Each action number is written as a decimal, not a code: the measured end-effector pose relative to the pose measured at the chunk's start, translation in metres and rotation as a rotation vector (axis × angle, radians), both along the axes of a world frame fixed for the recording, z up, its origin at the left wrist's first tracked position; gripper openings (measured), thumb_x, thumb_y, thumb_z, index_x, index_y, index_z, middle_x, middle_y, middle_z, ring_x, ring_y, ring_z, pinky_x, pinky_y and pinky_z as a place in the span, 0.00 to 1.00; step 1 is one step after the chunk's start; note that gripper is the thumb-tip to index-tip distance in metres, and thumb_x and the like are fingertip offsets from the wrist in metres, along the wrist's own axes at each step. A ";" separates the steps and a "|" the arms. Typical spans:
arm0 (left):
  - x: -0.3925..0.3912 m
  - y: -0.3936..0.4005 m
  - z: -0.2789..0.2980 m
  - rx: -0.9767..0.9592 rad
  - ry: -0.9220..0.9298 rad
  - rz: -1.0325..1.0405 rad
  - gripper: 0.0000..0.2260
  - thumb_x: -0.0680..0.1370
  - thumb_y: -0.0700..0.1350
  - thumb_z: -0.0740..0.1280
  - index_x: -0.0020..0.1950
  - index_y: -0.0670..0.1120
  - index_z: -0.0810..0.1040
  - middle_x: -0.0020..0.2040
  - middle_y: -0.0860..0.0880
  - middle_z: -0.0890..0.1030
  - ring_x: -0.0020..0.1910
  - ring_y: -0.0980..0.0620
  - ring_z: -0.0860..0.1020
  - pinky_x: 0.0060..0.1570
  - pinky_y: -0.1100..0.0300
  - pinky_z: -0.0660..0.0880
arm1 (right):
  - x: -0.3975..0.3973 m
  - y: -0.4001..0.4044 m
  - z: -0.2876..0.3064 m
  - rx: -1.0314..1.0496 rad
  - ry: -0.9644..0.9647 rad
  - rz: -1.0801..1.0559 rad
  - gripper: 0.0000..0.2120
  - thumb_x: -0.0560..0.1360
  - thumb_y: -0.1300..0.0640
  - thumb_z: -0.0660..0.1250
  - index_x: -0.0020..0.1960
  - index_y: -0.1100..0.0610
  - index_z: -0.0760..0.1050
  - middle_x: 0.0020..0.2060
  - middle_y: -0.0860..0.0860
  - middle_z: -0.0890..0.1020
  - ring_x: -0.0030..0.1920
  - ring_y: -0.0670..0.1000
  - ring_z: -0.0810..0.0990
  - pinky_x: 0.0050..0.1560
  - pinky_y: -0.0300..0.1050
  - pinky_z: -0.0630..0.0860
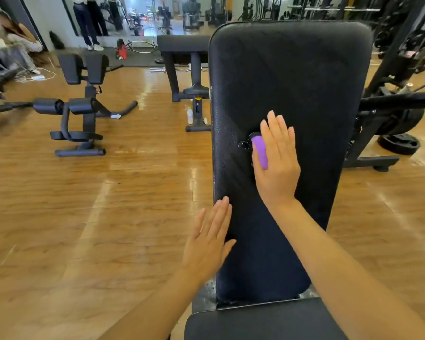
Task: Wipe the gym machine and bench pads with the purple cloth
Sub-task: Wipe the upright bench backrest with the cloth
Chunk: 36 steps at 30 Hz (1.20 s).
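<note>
The black back pad (pixel 290 77) of a bench slopes up in front of me, and the black seat pad (pixel 263 322) lies below it. My right hand (pixel 276 163) lies flat on the middle of the back pad with straight fingers. A small piece of the purple cloth (pixel 260 152) shows over the index finger side of that hand, beside a dark crumpled bit; the rest is hidden under the palm. My left hand (pixel 211 239) is flat with straight fingers at the pad's left edge, and its thumb touches the edge. It holds nothing.
A spray bottle (pixel 190 115) stands on the wooden floor by another bench (pixel 184 49) behind. A back-extension machine (pixel 84 104) stands at the left. Weight plates (pixel 399 143) and a machine frame sit at the right. A person (pixel 20 38) sits at the far left.
</note>
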State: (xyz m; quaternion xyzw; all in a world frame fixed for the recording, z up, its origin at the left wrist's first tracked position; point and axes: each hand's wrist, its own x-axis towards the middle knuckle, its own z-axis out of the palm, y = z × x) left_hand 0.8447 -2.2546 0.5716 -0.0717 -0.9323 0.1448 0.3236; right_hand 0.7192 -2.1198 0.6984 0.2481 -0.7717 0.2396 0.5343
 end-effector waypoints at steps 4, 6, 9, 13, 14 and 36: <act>-0.010 0.002 0.008 0.018 0.015 0.004 0.39 0.81 0.61 0.55 0.81 0.38 0.45 0.82 0.41 0.43 0.81 0.45 0.42 0.78 0.47 0.47 | 0.025 0.004 -0.038 0.022 -0.152 0.055 0.25 0.82 0.51 0.61 0.72 0.66 0.66 0.73 0.61 0.68 0.75 0.61 0.63 0.76 0.56 0.58; -0.013 0.001 0.007 0.022 0.000 -0.003 0.40 0.81 0.62 0.56 0.81 0.38 0.45 0.82 0.41 0.43 0.81 0.45 0.42 0.78 0.48 0.47 | 0.036 0.014 -0.058 0.093 -0.207 0.106 0.28 0.82 0.47 0.58 0.74 0.66 0.63 0.74 0.60 0.66 0.77 0.60 0.60 0.77 0.56 0.57; -0.015 -0.002 0.004 0.030 -0.013 -0.039 0.37 0.83 0.61 0.52 0.81 0.38 0.45 0.82 0.42 0.42 0.81 0.46 0.41 0.78 0.48 0.47 | 0.040 0.024 -0.071 0.175 -0.200 0.107 0.24 0.85 0.48 0.55 0.76 0.60 0.59 0.74 0.57 0.66 0.77 0.59 0.60 0.77 0.56 0.57; -0.016 -0.002 0.006 0.072 -0.040 -0.079 0.36 0.82 0.59 0.50 0.81 0.39 0.44 0.82 0.43 0.42 0.81 0.46 0.42 0.79 0.49 0.46 | 0.043 0.029 -0.077 0.268 -0.061 0.106 0.20 0.81 0.53 0.66 0.71 0.55 0.68 0.70 0.56 0.72 0.73 0.60 0.68 0.73 0.59 0.64; -0.015 -0.003 0.006 0.080 -0.040 -0.089 0.36 0.82 0.59 0.51 0.82 0.39 0.45 0.82 0.43 0.42 0.81 0.47 0.43 0.79 0.49 0.47 | 0.041 0.029 -0.075 0.256 -0.039 0.092 0.21 0.79 0.53 0.69 0.70 0.55 0.70 0.69 0.56 0.73 0.72 0.59 0.69 0.73 0.59 0.65; -0.026 -0.013 -0.008 0.154 0.030 -0.219 0.37 0.82 0.60 0.57 0.82 0.43 0.47 0.83 0.47 0.46 0.81 0.49 0.49 0.80 0.51 0.46 | 0.033 -0.002 -0.097 -0.014 -0.010 0.092 0.19 0.79 0.57 0.69 0.67 0.62 0.70 0.67 0.59 0.74 0.70 0.61 0.70 0.73 0.55 0.65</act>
